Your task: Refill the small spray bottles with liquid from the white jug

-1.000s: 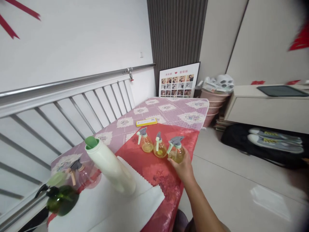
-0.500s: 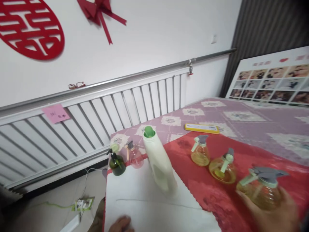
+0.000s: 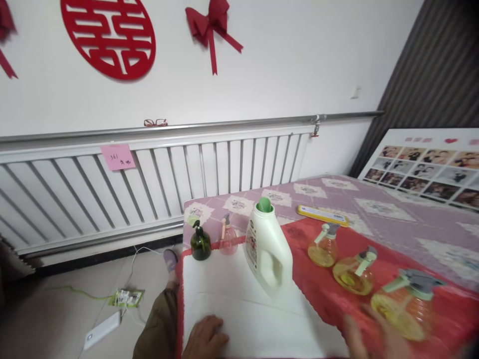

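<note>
My left hand lies on the white cloth, fingers resting on it and nothing held. My right hand, blurred, has its fingers apart beside the nearest spray bottle, which holds yellow liquid; whether they touch is unclear. Two similar spray bottles, a middle one and a farther one, stand in line with it on the red cloth. A large pale-green jug with a green cap stands upright between my hands. Behind it are a pink spray bottle and a dark green pump bottle.
A yellow-edged flat case lies on the purple patterned cover. A white radiator runs along the wall. On the floor at left are a power strip, cables and a white device. A photo board leans at right.
My right hand has let go of the nearest spray bottle and drawn back to the left. My left hand shows more on the cloth. The view has shifted left and levelled.
</note>
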`<action>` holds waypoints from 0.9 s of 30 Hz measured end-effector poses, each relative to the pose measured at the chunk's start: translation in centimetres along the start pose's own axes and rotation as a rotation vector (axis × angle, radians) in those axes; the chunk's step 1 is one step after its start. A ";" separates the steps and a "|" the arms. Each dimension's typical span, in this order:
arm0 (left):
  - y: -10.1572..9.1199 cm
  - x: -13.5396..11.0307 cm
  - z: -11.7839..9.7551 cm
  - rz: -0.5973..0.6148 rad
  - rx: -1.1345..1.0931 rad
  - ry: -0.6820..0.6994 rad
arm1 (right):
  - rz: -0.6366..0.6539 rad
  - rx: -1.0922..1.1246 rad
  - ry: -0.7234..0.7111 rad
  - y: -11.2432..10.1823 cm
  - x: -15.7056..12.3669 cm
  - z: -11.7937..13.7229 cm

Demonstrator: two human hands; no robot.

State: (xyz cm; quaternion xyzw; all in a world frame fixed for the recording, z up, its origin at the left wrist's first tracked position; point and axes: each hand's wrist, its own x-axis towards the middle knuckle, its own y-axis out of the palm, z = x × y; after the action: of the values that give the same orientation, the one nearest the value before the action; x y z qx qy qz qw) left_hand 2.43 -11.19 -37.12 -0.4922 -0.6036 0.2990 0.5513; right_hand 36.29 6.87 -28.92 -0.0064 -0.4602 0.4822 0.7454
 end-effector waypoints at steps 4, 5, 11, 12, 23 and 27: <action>-0.4 0.0 0.1 0.005 -0.102 -0.002 | 0.302 0.131 -0.229 3.9 -5.2 7.1; -0.5 0.0 -0.1 -0.010 -0.118 -0.016 | 0.384 0.147 -0.235 4.7 -6.4 8.7; -1.9 0.2 -1.8 -0.021 -0.207 -0.098 | 0.622 0.053 -0.237 6.5 -10.5 15.1; -2.2 0.3 -2.0 -0.013 -0.226 -0.110 | 0.638 0.026 -0.244 6.4 -10.8 15.6; -1.8 0.0 -1.4 -0.042 -0.268 -0.073 | 0.658 -0.164 -0.156 4.1 -13.1 17.9; -0.9 -0.1 -1.6 -0.176 -0.215 -0.074 | 0.627 -0.141 -0.111 3.7 -13.4 19.0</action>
State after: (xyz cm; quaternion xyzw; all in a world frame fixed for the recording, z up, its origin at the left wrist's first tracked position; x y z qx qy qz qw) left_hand 3.73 -11.83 -36.02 -0.4823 -0.6929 0.2008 0.4969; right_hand 19.02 -9.12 -28.71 -0.1734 -0.5081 0.6548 0.5320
